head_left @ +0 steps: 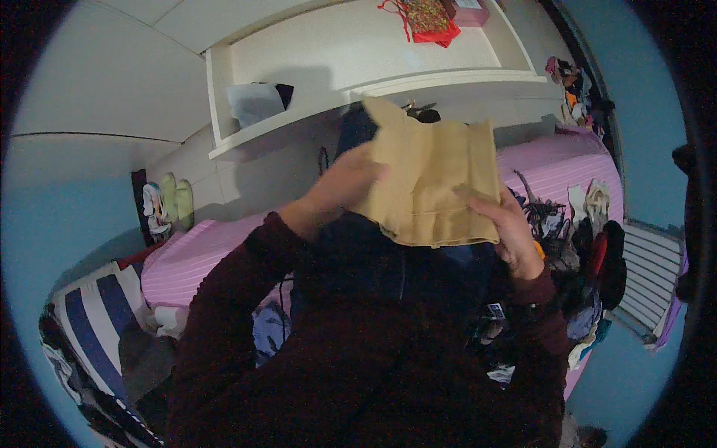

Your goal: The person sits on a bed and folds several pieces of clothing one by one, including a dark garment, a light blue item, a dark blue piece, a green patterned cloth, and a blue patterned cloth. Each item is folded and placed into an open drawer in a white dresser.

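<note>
A tan, wide band-like garment (pixel 441 179) with stitched vertical seams is held up in front of me, over my lap. My left hand (pixel 351 179) is closed on its left edge and slightly blurred. At the lower right corner, my right hand (pixel 511 231) grips it, thumb on the front face and the other fingers behind. A pointed flap sticks up at the garment's upper left. Behind the cloth, dark blue fabric (pixel 357 131) shows in part; the garment hides the rest.
Beyond my hands is an open white drawer (pixel 441 77) with a red pouch (pixel 433 30), a pink box (pixel 467 13) and a white-and-black item (pixel 258 101). A pink striped bed (pixel 198 257) lies beneath me. Dark clothes (pixel 560 246) are heaped at right; green slippers (pixel 177 198) are at left.
</note>
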Demonstrator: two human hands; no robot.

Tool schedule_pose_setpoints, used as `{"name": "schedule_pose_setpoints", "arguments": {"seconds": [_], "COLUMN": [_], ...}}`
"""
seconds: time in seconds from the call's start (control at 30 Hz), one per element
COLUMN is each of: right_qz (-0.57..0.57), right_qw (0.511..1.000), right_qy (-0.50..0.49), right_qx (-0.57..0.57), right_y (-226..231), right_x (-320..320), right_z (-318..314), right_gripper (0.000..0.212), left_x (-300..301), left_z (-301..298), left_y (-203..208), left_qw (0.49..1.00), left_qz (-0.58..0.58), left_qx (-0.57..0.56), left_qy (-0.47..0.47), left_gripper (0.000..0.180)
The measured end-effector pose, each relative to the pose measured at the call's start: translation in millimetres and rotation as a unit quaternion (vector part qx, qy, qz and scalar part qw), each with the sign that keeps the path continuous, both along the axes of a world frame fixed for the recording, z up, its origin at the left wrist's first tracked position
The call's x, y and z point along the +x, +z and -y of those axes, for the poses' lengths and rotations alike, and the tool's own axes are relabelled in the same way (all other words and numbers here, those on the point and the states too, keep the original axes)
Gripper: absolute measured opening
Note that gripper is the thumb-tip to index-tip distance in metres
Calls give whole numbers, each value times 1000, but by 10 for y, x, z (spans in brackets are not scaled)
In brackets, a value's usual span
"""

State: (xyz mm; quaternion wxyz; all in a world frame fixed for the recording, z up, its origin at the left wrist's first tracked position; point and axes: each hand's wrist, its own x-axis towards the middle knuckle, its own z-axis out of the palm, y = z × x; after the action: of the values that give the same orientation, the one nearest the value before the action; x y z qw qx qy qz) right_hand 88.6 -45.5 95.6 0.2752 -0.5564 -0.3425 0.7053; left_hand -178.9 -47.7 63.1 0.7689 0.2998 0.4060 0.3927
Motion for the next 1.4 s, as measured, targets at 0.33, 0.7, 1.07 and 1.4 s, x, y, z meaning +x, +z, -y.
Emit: {"name": "schedule_pose_setpoints", "arguments": {"seconds": [0.33, 0.7, 1.07, 1.4], "right_qz": [-217, -224, 14, -178], "right_qw": [975, 963, 984, 922], "right_qy": [-49, 33, 176, 336], "right_qx": [-14, -144, 24, -68], "right_y": [48, -61, 344, -1125], "right_x": [-831, -687, -1105, -2769], "right_z": [-80, -399, -1877, -3440], "right_gripper": [41, 23, 40, 39], "left_x": [545, 319, -2236, -3175], "left_z": [60, 101, -271, -1284], "left_y": [428, 349, -582, -1531], "left_qw": [759, 777, 765, 727], "left_qz": [-504, -337, -609, -665], "left_qx": [377, 520, 187, -46], "left_qy": [-166, -108, 94, -164], "left_gripper": [36, 69, 52, 100]}}
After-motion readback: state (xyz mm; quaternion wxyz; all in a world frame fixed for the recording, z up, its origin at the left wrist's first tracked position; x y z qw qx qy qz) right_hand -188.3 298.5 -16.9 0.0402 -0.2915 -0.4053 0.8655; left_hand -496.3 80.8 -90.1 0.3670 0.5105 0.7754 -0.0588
